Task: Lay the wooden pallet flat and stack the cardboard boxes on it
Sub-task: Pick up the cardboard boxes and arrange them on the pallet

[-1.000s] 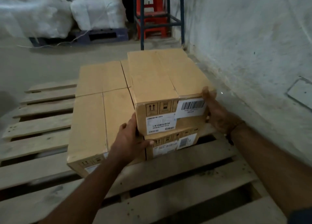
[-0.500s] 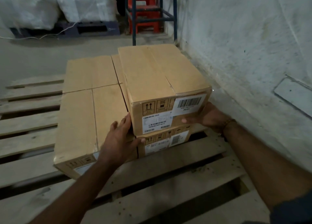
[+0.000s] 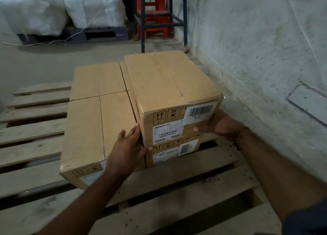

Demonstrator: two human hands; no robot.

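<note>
The wooden pallet [image 3: 185, 178] lies flat on the floor. Several brown cardboard boxes stand on it. Two low ones, a near box [image 3: 85, 128] and a far box [image 3: 97, 79], fill the left side. On the right, a top box [image 3: 168, 82] rests on a lower box [image 3: 177, 150], both with labels facing me. My left hand [image 3: 125, 149] presses straight fingers against the top box's lower left edge, its thumb at the seam between the two. My right hand [image 3: 219, 123] wraps the top box's lower right corner, thumb on the front face, fingers hidden behind.
A rough white wall [image 3: 256, 49] runs close along the pallet's right side. Behind stand a blue rack frame [image 3: 142, 22], a red stool [image 3: 152, 11] and white wrapped bales [image 3: 35, 11] on a dark pallet. Bare pallet slats lie left of and in front of the boxes.
My right hand slid from the top box's upper right edge down to its lower right corner. My left hand stayed at the lower left edge, and the top box settled on the lower one.
</note>
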